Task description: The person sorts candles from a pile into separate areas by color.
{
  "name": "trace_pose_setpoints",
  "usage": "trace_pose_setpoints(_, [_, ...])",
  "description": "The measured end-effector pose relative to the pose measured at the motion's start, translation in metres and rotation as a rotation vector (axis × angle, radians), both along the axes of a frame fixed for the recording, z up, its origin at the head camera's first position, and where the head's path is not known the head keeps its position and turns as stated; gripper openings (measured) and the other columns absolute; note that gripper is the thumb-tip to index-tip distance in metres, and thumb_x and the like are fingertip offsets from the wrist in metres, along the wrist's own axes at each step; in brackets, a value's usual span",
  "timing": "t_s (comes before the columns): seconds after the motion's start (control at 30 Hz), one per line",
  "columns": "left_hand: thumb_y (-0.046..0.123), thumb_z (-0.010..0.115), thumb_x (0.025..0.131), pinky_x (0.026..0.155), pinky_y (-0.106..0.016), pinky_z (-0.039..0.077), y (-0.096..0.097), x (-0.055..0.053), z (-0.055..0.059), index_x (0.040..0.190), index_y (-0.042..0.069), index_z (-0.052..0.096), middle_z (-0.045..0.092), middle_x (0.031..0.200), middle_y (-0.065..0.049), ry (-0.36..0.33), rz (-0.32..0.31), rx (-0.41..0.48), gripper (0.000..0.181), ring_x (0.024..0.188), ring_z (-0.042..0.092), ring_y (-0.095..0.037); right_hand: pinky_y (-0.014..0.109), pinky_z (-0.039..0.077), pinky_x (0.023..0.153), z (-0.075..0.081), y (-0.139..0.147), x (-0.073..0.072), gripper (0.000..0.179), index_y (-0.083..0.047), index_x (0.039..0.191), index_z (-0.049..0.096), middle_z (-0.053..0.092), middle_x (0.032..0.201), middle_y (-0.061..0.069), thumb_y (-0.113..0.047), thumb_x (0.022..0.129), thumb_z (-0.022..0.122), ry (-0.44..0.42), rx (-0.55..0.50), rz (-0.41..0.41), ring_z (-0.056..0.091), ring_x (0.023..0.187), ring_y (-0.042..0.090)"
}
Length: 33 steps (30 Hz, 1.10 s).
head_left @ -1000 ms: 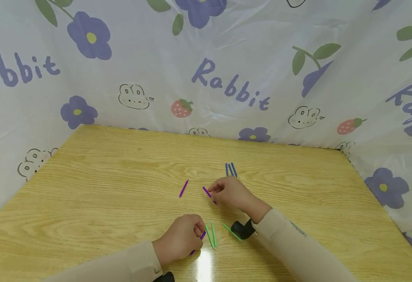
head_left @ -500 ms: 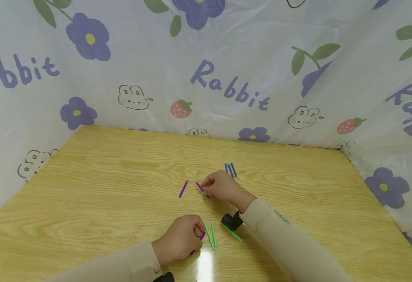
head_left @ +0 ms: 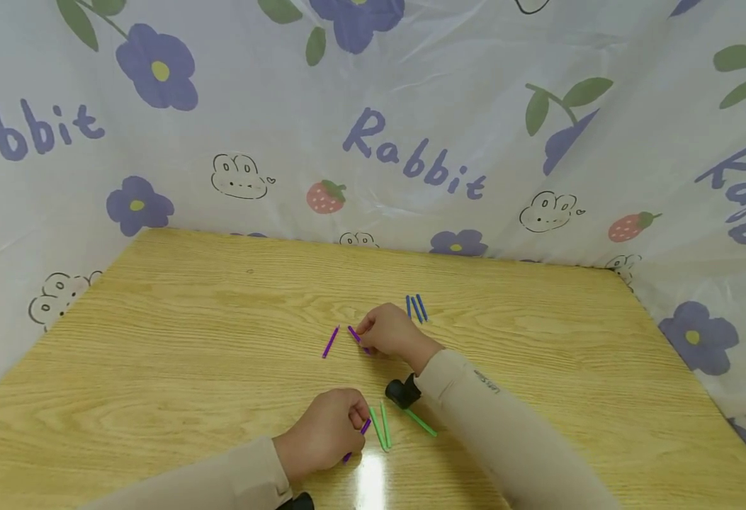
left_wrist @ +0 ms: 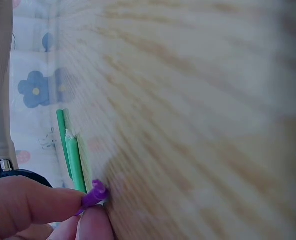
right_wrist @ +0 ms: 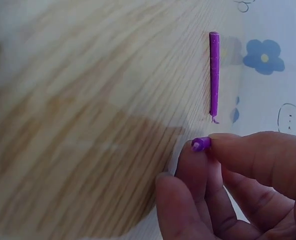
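My right hand [head_left: 390,333] pinches a thin purple candle [right_wrist: 201,144] between thumb and fingers, low over the table. Just left of it another purple candle [head_left: 330,343] lies on the wood; its wick shows in the right wrist view. Nearer to me, my left hand [head_left: 323,433] holds a third purple candle [left_wrist: 94,195] in a thumb-and-finger pinch, close to the tabletop. Two green candles [head_left: 378,428] lie side by side just right of the left hand. Under the right wrist a further green candle [head_left: 422,423] lies at a slant, its far end hidden by the black wrist camera.
Several blue candles [head_left: 416,309] lie in a small row behind the right hand, which partly covers the leftmost. The wooden table [head_left: 207,312] ends at the back and sides against a white sheet [head_left: 270,106] printed with flowers and rabbits.
My right hand has moved left and slightly away from me with its purple candle, closer to the lying purple one. The left hand has stayed in place with its candle.
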<state>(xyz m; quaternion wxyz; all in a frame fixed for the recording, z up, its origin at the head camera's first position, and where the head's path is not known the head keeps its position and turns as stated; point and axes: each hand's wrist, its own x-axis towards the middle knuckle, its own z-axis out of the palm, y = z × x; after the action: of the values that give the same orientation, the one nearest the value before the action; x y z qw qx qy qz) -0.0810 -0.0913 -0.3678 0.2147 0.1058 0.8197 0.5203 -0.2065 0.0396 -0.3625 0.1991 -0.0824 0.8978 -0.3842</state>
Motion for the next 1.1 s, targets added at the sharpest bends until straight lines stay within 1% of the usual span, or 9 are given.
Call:
trace_pose_setpoints(0.23, [-0.017, 0.058, 0.071, 0.044, -0.021, 0.041, -0.001, -0.001, 0.000, 0.081, 0.001, 0.056, 0.050, 0.073, -0.004, 0.002, -0.008, -0.009, 0.021, 0.046, 0.046, -0.009, 0.021, 0.047, 0.053, 0.000, -0.008, -0.002, 0.014, -0.002, 0.098, 0.074, 0.065, 0.068, 0.004, -0.002, 0.084, 0.068, 0.030, 0.040, 0.001, 0.055, 0.055, 0.010])
trace_pose_setpoints(0.4, [-0.017, 0.058, 0.071, 0.044, -0.021, 0.041, 0.000, -0.001, 0.000, 0.081, 0.001, 0.056, 0.050, 0.073, -0.004, 0.003, -0.013, -0.013, 0.020, 0.046, 0.046, -0.009, 0.021, 0.046, 0.052, 0.000, -0.010, -0.002, 0.015, -0.001, 0.098, 0.073, 0.066, 0.069, 0.004, -0.001, 0.085, 0.067, 0.020, 0.048, -0.015, 0.054, 0.055, 0.011])
trace_pose_setpoints(0.7, [-0.017, 0.058, 0.069, 0.043, -0.022, 0.041, 0.000, -0.001, -0.002, 0.080, 0.001, 0.055, 0.049, 0.072, -0.004, -0.006, -0.003, -0.006, 0.022, 0.046, 0.044, -0.009, 0.019, 0.044, 0.050, 0.000, -0.013, -0.003, 0.011, -0.001, 0.091, 0.074, 0.065, 0.065, 0.002, 0.000, 0.084, 0.066, 0.049, 0.083, -0.009, 0.051, 0.051, 0.009])
trace_pose_setpoints(0.73, [-0.017, 0.058, 0.069, 0.043, -0.023, 0.041, 0.000, -0.002, -0.004, 0.080, 0.001, 0.055, 0.049, 0.072, -0.004, -0.007, -0.001, -0.007, 0.022, 0.045, 0.044, -0.010, 0.019, 0.043, 0.050, 0.001, -0.014, -0.003, 0.011, -0.001, 0.090, 0.074, 0.065, 0.065, 0.002, 0.001, 0.084, 0.066, 0.051, 0.088, -0.006, 0.051, 0.051, 0.009])
trace_pose_setpoints(0.77, [-0.016, 0.059, 0.069, 0.043, -0.022, 0.042, -0.001, -0.005, -0.015, 0.080, 0.003, 0.056, 0.050, 0.072, -0.004, 0.001, -0.004, -0.013, 0.022, 0.046, 0.045, -0.010, 0.019, 0.043, 0.050, 0.002, -0.014, -0.003, 0.011, -0.001, 0.089, 0.074, 0.064, 0.065, 0.002, 0.001, 0.083, 0.065, 0.056, 0.094, -0.003, 0.050, 0.052, 0.009])
trace_pose_setpoints(0.93, [-0.017, 0.059, 0.069, 0.043, -0.023, 0.042, -0.002, -0.005, -0.014, 0.081, 0.003, 0.056, 0.050, 0.072, -0.003, 0.007, -0.003, -0.019, 0.023, 0.047, 0.045, -0.010, 0.018, 0.041, 0.050, 0.006, -0.016, -0.001, 0.012, -0.002, 0.084, 0.074, 0.065, 0.063, 0.003, 0.003, 0.082, 0.064, 0.079, 0.130, 0.011, 0.049, 0.051, 0.009])
trace_pose_setpoints(0.97, [-0.017, 0.059, 0.069, 0.043, -0.022, 0.042, -0.002, -0.004, -0.013, 0.080, 0.003, 0.056, 0.050, 0.072, -0.003, 0.006, -0.005, -0.018, 0.023, 0.047, 0.045, -0.010, 0.018, 0.040, 0.050, 0.006, -0.016, 0.000, 0.012, -0.002, 0.084, 0.074, 0.065, 0.063, 0.003, 0.003, 0.082, 0.064, 0.083, 0.136, 0.013, 0.049, 0.051, 0.009])
trace_pose_setpoints(1.0, [-0.018, 0.058, 0.069, 0.043, -0.022, 0.041, 0.000, -0.001, -0.001, 0.080, 0.001, 0.055, 0.049, 0.072, -0.004, -0.002, -0.002, -0.013, 0.022, 0.047, 0.044, -0.010, 0.018, 0.040, 0.050, 0.006, -0.017, 0.000, 0.012, -0.002, 0.083, 0.074, 0.066, 0.064, 0.004, 0.003, 0.082, 0.064, 0.088, 0.144, 0.016, 0.049, 0.051, 0.008])
trace_pose_setpoints(1.1, [-0.018, 0.058, 0.070, 0.042, -0.021, 0.040, 0.000, -0.001, -0.002, 0.080, 0.001, 0.055, 0.049, 0.072, -0.004, -0.011, 0.000, -0.007, 0.022, 0.045, 0.044, -0.010, 0.018, 0.040, 0.051, 0.006, -0.017, -0.001, 0.012, -0.003, 0.082, 0.075, 0.066, 0.065, 0.003, 0.002, 0.082, 0.064, 0.104, 0.173, 0.027, 0.049, 0.053, 0.008])
